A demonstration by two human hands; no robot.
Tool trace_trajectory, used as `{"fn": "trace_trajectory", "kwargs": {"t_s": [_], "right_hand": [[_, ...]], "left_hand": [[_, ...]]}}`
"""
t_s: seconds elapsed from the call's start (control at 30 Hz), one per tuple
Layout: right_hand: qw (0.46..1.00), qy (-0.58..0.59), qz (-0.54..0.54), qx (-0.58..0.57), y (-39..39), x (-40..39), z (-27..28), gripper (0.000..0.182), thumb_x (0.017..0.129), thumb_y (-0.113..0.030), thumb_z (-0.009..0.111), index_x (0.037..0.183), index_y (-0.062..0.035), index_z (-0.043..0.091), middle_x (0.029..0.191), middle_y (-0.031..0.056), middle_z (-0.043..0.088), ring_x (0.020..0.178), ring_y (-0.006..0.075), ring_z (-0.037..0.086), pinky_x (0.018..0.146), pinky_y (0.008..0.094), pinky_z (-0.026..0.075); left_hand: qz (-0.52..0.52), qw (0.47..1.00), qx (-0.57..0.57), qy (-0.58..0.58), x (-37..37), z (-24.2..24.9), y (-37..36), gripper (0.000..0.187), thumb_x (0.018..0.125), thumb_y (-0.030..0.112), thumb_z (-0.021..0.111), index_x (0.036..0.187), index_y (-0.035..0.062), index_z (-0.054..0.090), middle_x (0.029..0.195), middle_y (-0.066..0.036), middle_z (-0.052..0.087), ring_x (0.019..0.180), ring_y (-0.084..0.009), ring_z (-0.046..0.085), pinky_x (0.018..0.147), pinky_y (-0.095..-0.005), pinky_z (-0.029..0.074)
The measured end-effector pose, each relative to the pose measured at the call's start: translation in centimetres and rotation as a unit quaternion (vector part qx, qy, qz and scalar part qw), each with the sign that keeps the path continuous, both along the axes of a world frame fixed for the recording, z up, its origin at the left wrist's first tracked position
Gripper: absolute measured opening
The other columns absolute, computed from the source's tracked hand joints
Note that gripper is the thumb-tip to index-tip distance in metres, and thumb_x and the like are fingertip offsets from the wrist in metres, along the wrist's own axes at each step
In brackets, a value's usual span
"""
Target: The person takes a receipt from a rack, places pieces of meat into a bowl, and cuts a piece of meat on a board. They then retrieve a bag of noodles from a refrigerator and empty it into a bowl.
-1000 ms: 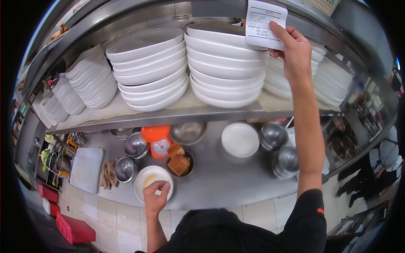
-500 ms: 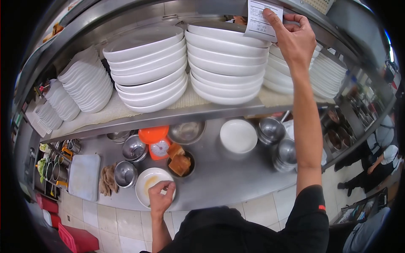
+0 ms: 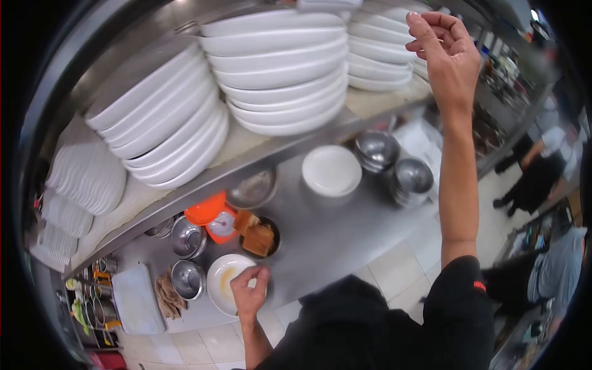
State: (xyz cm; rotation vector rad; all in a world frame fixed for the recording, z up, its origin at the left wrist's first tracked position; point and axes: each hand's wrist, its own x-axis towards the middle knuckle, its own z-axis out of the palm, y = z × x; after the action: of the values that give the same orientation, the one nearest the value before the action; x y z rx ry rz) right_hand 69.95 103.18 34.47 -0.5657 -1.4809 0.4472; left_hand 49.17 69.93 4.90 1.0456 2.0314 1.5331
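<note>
My right hand [image 3: 453, 52] is raised at the upper right, in front of stacked white dishes [image 3: 379, 55]; its fingers are loosely curled and apart, with nothing between them. Low on the left, my left hand [image 3: 250, 291] is closed, thumb against the fingers, over the edge of a white plate [image 3: 219, 277] with a yellowish smear. Whatever it holds, if anything, is too small to name. Beside that plate stands a dark bowl with toasted bread pieces [image 3: 258, 239]. At the top edge, part of a white slip [image 3: 327, 5] shows near the large dish stack [image 3: 277, 61].
An orange scale [image 3: 222, 225], metal bowls [image 3: 188, 279] and a brown cloth [image 3: 168, 296] lie on the steel counter [image 3: 320, 246]. A white cutting board [image 3: 137, 299] is at the left. Another white plate [image 3: 332, 171] sits further back. Other people [image 3: 542, 154] stand at the right.
My right hand has let go of the paper slip and moved slightly right. The view has turned and shifted. My left hand stays closed by the plate.
</note>
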Motion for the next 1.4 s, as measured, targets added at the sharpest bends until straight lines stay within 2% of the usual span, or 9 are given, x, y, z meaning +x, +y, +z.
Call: {"fn": "trace_trajectory", "kwargs": {"t_s": [0.13, 0.37, 0.6, 0.73, 0.97, 1.07, 1.17, 1.2, 1.4], "right_hand": [[0.998, 0.011, -0.053, 0.04, 0.9, 6.5, -4.6, 0.031, 0.082, -0.018, 0.074, 0.104, -0.0004, 0.061, 0.086, 0.0045, 0.065, 0.077, 0.0095, 0.061, 0.067, 0.0222, 0.049], [0.988, 0.027, -0.04, -0.145, 3.4, 21.0, -15.2, 0.02, 0.088, -0.017, 0.068, 0.099, -0.0019, 0.062, 0.089, 0.0029, 0.065, 0.074, 0.0084, 0.061, 0.062, 0.0197, 0.046], [0.927, -0.011, -0.057, -0.371, 4.4, 35.2, -31.1, 0.009, 0.085, -0.008, 0.066, 0.091, -0.0023, 0.063, 0.082, 0.0028, 0.065, 0.069, 0.0073, 0.059, 0.057, 0.0218, 0.046], [0.847, 0.019, -0.066, -0.528, 2.9, 40.0, -33.4, 0.011, 0.084, -0.01, 0.067, 0.09, -0.0023, 0.064, 0.077, 0.0035, 0.066, 0.065, 0.0086, 0.059, 0.056, 0.0215, 0.045], [0.847, -0.041, -0.18, -0.498, 5.3, 45.0, -36.2, 0.017, 0.083, -0.017, 0.069, 0.088, -0.0007, 0.066, 0.072, 0.0058, 0.066, 0.064, 0.0119, 0.061, 0.058, 0.026, 0.047], [0.853, -0.07, -0.218, -0.468, 6.8, 45.7, -34.4, 0.017, 0.083, -0.016, 0.069, 0.089, -0.0009, 0.066, 0.075, 0.0058, 0.067, 0.066, 0.0137, 0.062, 0.058, 0.0271, 0.047], [0.86, -0.064, -0.262, -0.433, 7.9, 47.5, -33.4, 0.017, 0.083, -0.017, 0.07, 0.089, -0.0015, 0.066, 0.079, 0.006, 0.067, 0.07, 0.0146, 0.063, 0.059, 0.0282, 0.047], [0.852, -0.047, -0.27, -0.447, 8.6, 48.5, -33.7, 0.017, 0.083, -0.018, 0.07, 0.09, -0.0027, 0.066, 0.081, 0.0059, 0.067, 0.071, 0.0138, 0.062, 0.059, 0.028, 0.048], [0.851, 0.048, -0.233, -0.468, 14.4, 53.1, -35.7, 0.016, 0.086, -0.018, 0.067, 0.093, -0.0046, 0.064, 0.078, 0.0012, 0.062, 0.069, 0.0089, 0.056, 0.059, 0.0235, 0.046]], "left_hand": [[-0.049, 0.998, -0.026, 0.034, 1.5, 1.2, 2.4, 0.017, 0.082, 0.012, 0.069, 0.089, -0.0035, 0.069, 0.074, -0.008, 0.067, 0.068, -0.0123, 0.059, 0.068, -0.0252, 0.047], [-0.036, 0.997, -0.038, -0.056, 8.8, -0.9, 9.9, 0.021, 0.084, 0.015, 0.068, 0.092, -0.0047, 0.068, 0.077, -0.009, 0.068, 0.072, -0.0128, 0.062, 0.069, -0.0249, 0.048], [-0.146, 0.976, -0.089, -0.136, 21.8, -4.9, 26.6, 0.047, 0.082, 0.031, 0.071, 0.113, -0.0023, 0.062, 0.089, -0.013, 0.069, 0.082, -0.0189, 0.066, 0.074, -0.0301, 0.05], [-0.102, 0.987, -0.12, -0.027, 24.7, -8.4, 35.9, 0.062, 0.076, 0.044, 0.074, 0.117, -0.001, 0.061, 0.101, -0.019, 0.068, 0.094, -0.0306, 0.064, 0.08, -0.0403, 0.05], [-0.095, 0.952, -0.195, 0.213, 24.5, -9.1, 40.5, 0.035, 0.076, 0.03, 0.069, 0.091, -0.0004, 0.065, 0.078, -0.017, 0.066, 0.075, -0.0362, 0.062, 0.067, -0.0459, 0.046], [-0.05, 0.949, -0.084, 0.299, 25.2, -8.2, 40.2, 0.024, 0.077, 0.021, 0.066, 0.088, -0.0011, 0.065, 0.07, -0.015, 0.064, 0.062, -0.0289, 0.061, 0.059, -0.0424, 0.046], [-0.058, 0.993, -0.058, 0.08, 26.3, -5.8, 40.4, 0.013, 0.078, 0.01, 0.064, 0.084, -0.0008, 0.064, 0.064, -0.01, 0.06, 0.049, -0.0173, 0.055, 0.049, -0.0357, 0.043], [-0.069, 0.998, 0.002, 0.006, 26.0, -6.1, 41.0, 0.005, 0.078, 0.003, 0.061, 0.083, 0.0003, 0.063, 0.063, -0.003, 0.057, 0.045, -0.0088, 0.048, 0.042, -0.0278, 0.039], [-0.016, 0.992, -0.032, -0.12, 26.3, -5.6, 40.8, 0.01, 0.073, 0.001, 0.063, 0.081, 0.0045, 0.058, 0.063, 0.0, 0.056, 0.048, -0.0076, 0.048, 0.04, -0.0227, 0.038]]}}
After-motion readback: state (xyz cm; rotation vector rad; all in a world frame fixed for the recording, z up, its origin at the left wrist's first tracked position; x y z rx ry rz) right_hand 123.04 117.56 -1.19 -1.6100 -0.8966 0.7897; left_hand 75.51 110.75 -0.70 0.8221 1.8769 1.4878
